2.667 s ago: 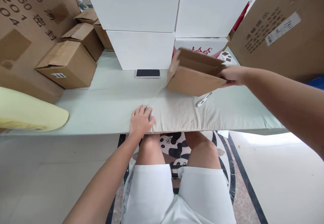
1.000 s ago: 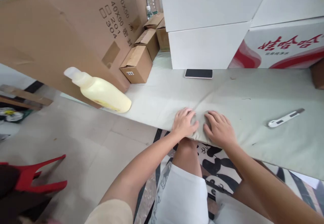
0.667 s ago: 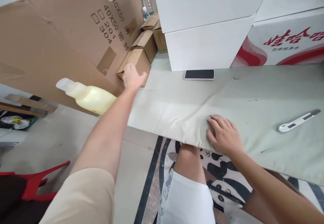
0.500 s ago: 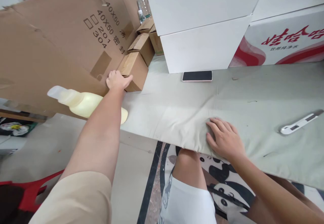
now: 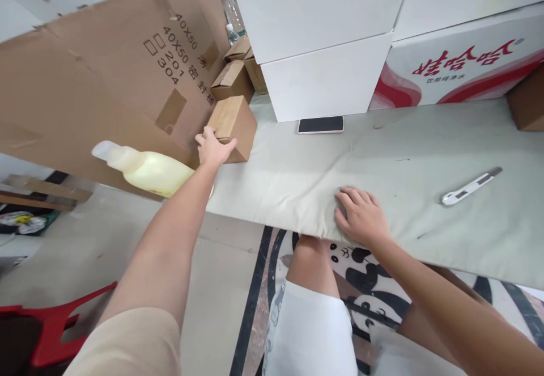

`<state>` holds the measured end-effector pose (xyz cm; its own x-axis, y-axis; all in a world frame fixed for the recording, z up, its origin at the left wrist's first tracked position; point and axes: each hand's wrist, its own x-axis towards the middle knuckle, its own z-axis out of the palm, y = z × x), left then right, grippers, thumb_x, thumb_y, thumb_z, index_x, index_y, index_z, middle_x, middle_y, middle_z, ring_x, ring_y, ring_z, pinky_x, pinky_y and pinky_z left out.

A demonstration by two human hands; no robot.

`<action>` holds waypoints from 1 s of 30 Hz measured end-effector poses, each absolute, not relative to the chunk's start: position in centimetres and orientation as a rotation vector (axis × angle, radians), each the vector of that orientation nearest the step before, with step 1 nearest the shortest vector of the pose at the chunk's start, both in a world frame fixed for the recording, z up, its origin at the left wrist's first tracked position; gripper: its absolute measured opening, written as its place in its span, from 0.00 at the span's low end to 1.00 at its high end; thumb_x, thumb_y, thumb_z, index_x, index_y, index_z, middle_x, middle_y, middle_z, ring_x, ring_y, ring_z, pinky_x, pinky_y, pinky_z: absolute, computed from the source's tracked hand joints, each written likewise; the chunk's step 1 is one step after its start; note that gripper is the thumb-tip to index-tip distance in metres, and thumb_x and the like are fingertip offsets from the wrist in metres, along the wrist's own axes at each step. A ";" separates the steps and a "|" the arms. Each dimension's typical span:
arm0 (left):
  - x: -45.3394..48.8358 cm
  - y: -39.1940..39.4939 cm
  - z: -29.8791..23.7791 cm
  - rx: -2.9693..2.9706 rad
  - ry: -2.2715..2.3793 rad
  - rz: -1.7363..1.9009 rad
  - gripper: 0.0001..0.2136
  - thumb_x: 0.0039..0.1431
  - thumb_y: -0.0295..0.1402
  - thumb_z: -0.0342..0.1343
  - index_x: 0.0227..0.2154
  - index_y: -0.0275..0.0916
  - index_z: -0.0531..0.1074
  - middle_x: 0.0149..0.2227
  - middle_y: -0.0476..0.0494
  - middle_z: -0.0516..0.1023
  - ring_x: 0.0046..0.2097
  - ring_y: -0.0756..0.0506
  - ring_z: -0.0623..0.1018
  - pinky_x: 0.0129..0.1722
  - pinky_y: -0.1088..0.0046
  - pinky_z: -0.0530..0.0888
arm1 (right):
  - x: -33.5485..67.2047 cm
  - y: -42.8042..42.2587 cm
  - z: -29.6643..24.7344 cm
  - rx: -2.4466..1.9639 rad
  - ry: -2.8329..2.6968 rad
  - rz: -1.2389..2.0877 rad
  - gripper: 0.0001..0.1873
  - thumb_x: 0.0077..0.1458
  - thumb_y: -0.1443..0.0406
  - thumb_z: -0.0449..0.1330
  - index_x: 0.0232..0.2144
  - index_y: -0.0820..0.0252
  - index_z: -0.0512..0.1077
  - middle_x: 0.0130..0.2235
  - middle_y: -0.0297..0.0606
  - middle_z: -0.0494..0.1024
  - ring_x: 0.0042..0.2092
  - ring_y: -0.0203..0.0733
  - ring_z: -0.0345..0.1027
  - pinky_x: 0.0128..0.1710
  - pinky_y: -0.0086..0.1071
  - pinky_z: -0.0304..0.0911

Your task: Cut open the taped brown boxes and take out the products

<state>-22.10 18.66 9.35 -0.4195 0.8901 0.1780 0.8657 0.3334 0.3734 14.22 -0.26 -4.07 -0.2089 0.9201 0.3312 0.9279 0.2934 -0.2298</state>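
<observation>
The yellow bottle is partly behind my left forearm. My left hand pinches the small carton between thumb and fingers, on the pale cloth, left of the phone. My right hand lies on this cloth, its fingers a little apart.

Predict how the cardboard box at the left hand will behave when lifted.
The box will probably keep its shape, given flat faces and straight edges. It's unlikely to roll, being block-shaped. Weight is uncertain: its top hides the inside.
</observation>
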 end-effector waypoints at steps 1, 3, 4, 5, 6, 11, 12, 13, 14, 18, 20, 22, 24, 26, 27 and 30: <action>-21.8 17.5 9.2 1.684 2.500 0.642 0.34 0.49 0.45 0.67 0.57 0.43 0.62 0.62 0.27 0.61 0.60 0.25 0.74 0.61 0.44 0.70 | 14.3 -0.2 -4.1 -1.655 -2.160 -0.023 0.17 0.65 0.62 0.51 0.50 0.57 0.75 0.57 0.45 0.77 0.60 0.55 0.67 0.59 0.48 0.60; -21.3 14.9 8.7 1.759 2.462 0.671 0.34 0.49 0.44 0.66 0.58 0.43 0.61 0.62 0.29 0.61 0.60 0.27 0.74 0.61 0.45 0.70 | 14.3 -0.2 -4.1 -1.654 -2.141 -0.010 0.17 0.64 0.62 0.52 0.49 0.57 0.75 0.57 0.45 0.77 0.58 0.54 0.68 0.58 0.48 0.60; -21.1 13.5 8.3 1.821 2.425 0.704 0.35 0.50 0.43 0.66 0.59 0.43 0.60 0.62 0.30 0.61 0.62 0.28 0.73 0.62 0.46 0.70 | 14.2 -0.2 -4.1 -1.654 -2.130 0.001 0.16 0.63 0.62 0.52 0.49 0.57 0.75 0.57 0.46 0.77 0.57 0.54 0.69 0.58 0.48 0.61; -20.9 12.2 7.9 1.895 2.371 0.744 0.36 0.49 0.42 0.66 0.60 0.43 0.58 0.63 0.31 0.61 0.63 0.30 0.72 0.64 0.48 0.69 | 14.1 -0.3 -4.1 -1.655 -2.118 0.017 0.15 0.63 0.62 0.52 0.48 0.57 0.75 0.56 0.46 0.77 0.56 0.54 0.69 0.57 0.48 0.61; -20.8 10.9 7.4 1.973 2.298 0.783 0.38 0.49 0.41 0.67 0.61 0.43 0.56 0.63 0.31 0.61 0.65 0.31 0.70 0.65 0.50 0.68 | 14.1 -0.4 -4.1 -1.656 -2.110 0.038 0.15 0.63 0.62 0.52 0.47 0.57 0.74 0.55 0.46 0.78 0.55 0.55 0.69 0.57 0.48 0.61; -18.7 5.3 4.9 2.256 1.806 0.869 0.48 0.45 0.41 0.69 0.64 0.42 0.46 0.66 0.29 0.58 0.68 0.33 0.65 0.65 0.54 0.68 | 15.7 -1.8 -3.8 -1.593 -2.028 0.161 0.15 0.63 0.63 0.51 0.47 0.58 0.74 0.54 0.47 0.77 0.53 0.52 0.71 0.55 0.44 0.65; -17.8 4.5 4.3 2.302 1.698 0.889 0.48 0.44 0.42 0.70 0.64 0.42 0.47 0.66 0.29 0.57 0.69 0.33 0.63 0.66 0.54 0.67 | 16.8 -2.1 -3.6 -1.601 -1.978 0.146 0.16 0.63 0.63 0.51 0.48 0.58 0.74 0.54 0.48 0.77 0.54 0.52 0.71 0.56 0.44 0.65; -16.8 3.8 3.7 2.337 1.598 0.913 0.48 0.43 0.43 0.70 0.63 0.42 0.48 0.66 0.29 0.56 0.70 0.32 0.61 0.66 0.52 0.66 | 18.3 -2.3 -3.4 -1.632 -1.921 0.112 0.16 0.63 0.63 0.51 0.48 0.58 0.74 0.54 0.48 0.77 0.55 0.53 0.70 0.58 0.45 0.64; -15.6 3.2 3.1 2.357 1.500 0.938 0.48 0.42 0.45 0.71 0.62 0.43 0.50 0.66 0.29 0.55 0.70 0.31 0.59 0.66 0.51 0.65 | 20.1 -2.4 -3.1 -1.688 -1.863 0.065 0.17 0.63 0.63 0.52 0.50 0.58 0.74 0.55 0.49 0.76 0.57 0.54 0.69 0.60 0.46 0.63; -9.9 1.8 0.4 2.242 1.098 1.042 0.45 0.41 0.50 0.71 0.60 0.45 0.55 0.59 0.35 0.59 0.65 0.30 0.63 0.63 0.47 0.67 | 27.8 -2.8 -1.6 -2.130 -1.701 -0.024 0.28 0.63 0.58 0.52 0.63 0.59 0.69 0.67 0.51 0.66 0.67 0.61 0.59 0.65 0.56 0.57; -7.1 1.4 -0.5 2.125 0.934 1.091 0.43 0.42 0.52 0.70 0.59 0.47 0.57 0.56 0.37 0.60 0.62 0.32 0.65 0.61 0.46 0.68 | 30.6 -3.3 -1.2 -2.353 -1.702 0.073 0.32 0.64 0.54 0.50 0.67 0.56 0.65 0.71 0.49 0.59 0.70 0.63 0.55 0.65 0.60 0.55; -4.6 1.1 -0.7 2.019 0.842 1.102 0.42 0.42 0.54 0.70 0.58 0.48 0.59 0.55 0.38 0.60 0.61 0.32 0.65 0.61 0.46 0.67 | 32.3 -3.9 -1.0 -2.454 -1.733 0.156 0.31 0.65 0.52 0.49 0.66 0.56 0.66 0.72 0.48 0.58 0.69 0.62 0.56 0.65 0.59 0.55; -2.6 0.7 -0.3 1.907 0.807 1.096 0.39 0.45 0.57 0.68 0.56 0.48 0.61 0.56 0.39 0.60 0.60 0.33 0.66 0.63 0.46 0.66 | 33.3 -4.4 -1.0 -2.457 -1.714 0.158 0.29 0.64 0.52 0.49 0.60 0.59 0.71 0.70 0.51 0.62 0.67 0.61 0.60 0.64 0.56 0.57; -1.1 0.1 0.3 1.776 0.819 1.114 0.34 0.50 0.59 0.65 0.53 0.47 0.63 0.55 0.39 0.61 0.59 0.34 0.67 0.63 0.48 0.65 | 33.8 -4.6 -1.0 -2.434 -1.644 0.135 0.24 0.62 0.55 0.50 0.49 0.63 0.76 0.63 0.55 0.69 0.63 0.60 0.64 0.63 0.53 0.60; -0.5 -0.2 0.5 1.716 0.837 1.131 0.32 0.51 0.58 0.64 0.52 0.47 0.63 0.55 0.39 0.61 0.59 0.35 0.68 0.63 0.49 0.65 | 34.1 -4.6 -1.0 -2.427 -1.600 0.132 0.20 0.61 0.57 0.51 0.44 0.63 0.76 0.59 0.56 0.72 0.61 0.60 0.65 0.62 0.51 0.60; 1.0 -1.0 0.7 1.583 0.843 1.162 0.33 0.52 0.53 0.67 0.55 0.49 0.59 0.57 0.40 0.61 0.61 0.36 0.67 0.62 0.51 0.68 | 34.8 -4.5 -0.5 -2.418 -1.330 0.240 0.13 0.53 0.63 0.56 0.39 0.62 0.74 0.49 0.55 0.76 0.56 0.58 0.68 0.60 0.51 0.60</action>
<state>0.95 -1.04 0.74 0.3066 0.9080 0.2854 -0.0099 -0.2968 0.9549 34.79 -4.49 -0.52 0.5401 0.8411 0.0279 0.7782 -0.4865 -0.3971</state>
